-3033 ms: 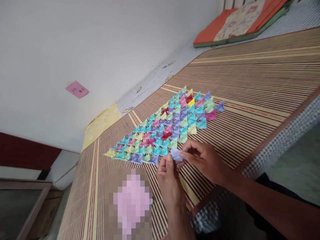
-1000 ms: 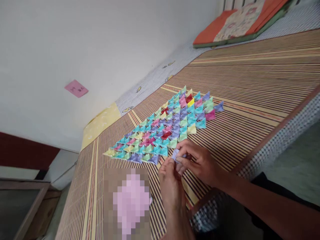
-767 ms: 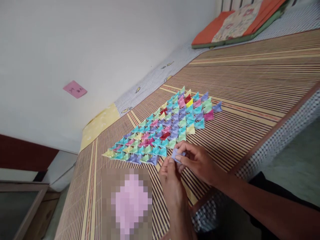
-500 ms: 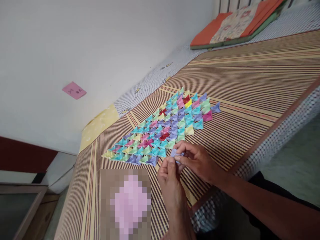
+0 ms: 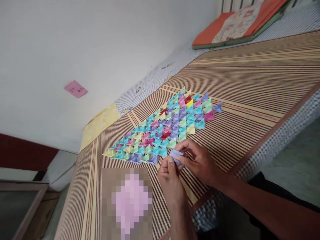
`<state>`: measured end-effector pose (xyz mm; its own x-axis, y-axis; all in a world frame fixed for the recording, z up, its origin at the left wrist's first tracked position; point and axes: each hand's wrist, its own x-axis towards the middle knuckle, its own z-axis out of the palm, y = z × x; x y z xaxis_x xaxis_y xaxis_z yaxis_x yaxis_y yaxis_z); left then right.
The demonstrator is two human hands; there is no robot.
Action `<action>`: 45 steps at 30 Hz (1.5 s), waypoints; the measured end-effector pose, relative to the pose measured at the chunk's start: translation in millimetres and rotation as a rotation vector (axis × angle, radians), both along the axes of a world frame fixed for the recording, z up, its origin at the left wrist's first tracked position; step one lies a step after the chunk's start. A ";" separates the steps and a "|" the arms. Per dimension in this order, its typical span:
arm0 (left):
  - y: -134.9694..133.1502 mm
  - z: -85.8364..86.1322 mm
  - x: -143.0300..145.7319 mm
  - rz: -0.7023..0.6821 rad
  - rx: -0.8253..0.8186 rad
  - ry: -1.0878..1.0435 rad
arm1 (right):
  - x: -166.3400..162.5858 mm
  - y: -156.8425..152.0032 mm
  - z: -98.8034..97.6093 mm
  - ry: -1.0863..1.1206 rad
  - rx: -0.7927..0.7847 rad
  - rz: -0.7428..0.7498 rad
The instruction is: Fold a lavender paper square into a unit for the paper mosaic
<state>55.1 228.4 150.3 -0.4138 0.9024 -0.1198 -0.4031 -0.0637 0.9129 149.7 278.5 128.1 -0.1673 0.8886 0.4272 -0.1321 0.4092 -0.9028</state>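
Between the fingertips of both hands is a small piece of lavender folded paper [image 5: 175, 155]. My left hand [image 5: 170, 172] pinches its lower left side, with the thumb on top. My right hand [image 5: 193, 156] grips its right side between thumb and fingers, which partly cover it. Just beyond the hands, rows of small folded paper pieces [image 5: 165, 135] in blue, green, pink, purple, yellow and red stand close together on the striped mat [image 5: 220, 140]. A lavender folded piece [image 5: 153, 159] at the row's end lies nearest to my left hand.
A pixelated patch hides a pink thing [image 5: 131, 203] on the mat, left of my left forearm. Folded orange and green bedding [image 5: 237, 25] lies at the far right. A pink note [image 5: 76, 89] is on the white wall [image 5: 100, 43]. The bed's edge [image 5: 270, 150] runs along the right.
The lavender paper has turned slightly, and more of its flat face shows between my fingers. Both hands keep their grip in nearly the same place. The whole view has shifted slightly.
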 end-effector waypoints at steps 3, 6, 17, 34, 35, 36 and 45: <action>-1.7 -2.8 -3.2 -0.002 0.027 0.112 | -0.1 0.8 -2.3 0.016 -0.092 0.006; -2.8 -0.9 -3.2 0.011 0.031 0.204 | 0.5 1.8 -3.1 0.058 -0.186 0.118; -3.8 8.3 -1.0 -0.032 0.032 0.399 | 2.5 1.6 1.6 0.099 -0.119 0.130; -0.9 -8.9 -8.9 0.049 0.035 0.252 | -1.5 -1.7 1.4 0.082 -0.183 0.183; -0.7 -8.8 -8.1 0.053 0.037 0.240 | -0.9 -1.3 2.4 0.061 -0.144 0.150; -0.5 -8.1 -7.3 0.048 0.036 0.234 | -0.1 -0.7 3.3 0.044 -0.105 0.118; -0.1 2.9 -15.9 -0.100 -0.029 0.486 | 10.1 5.1 9.2 -0.111 0.095 0.011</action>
<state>39.2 228.4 153.2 -0.3397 0.9397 0.0401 0.0668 -0.0184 0.9976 159.8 283.6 137.3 -0.2280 0.8426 0.4879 -0.0384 0.4929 -0.8692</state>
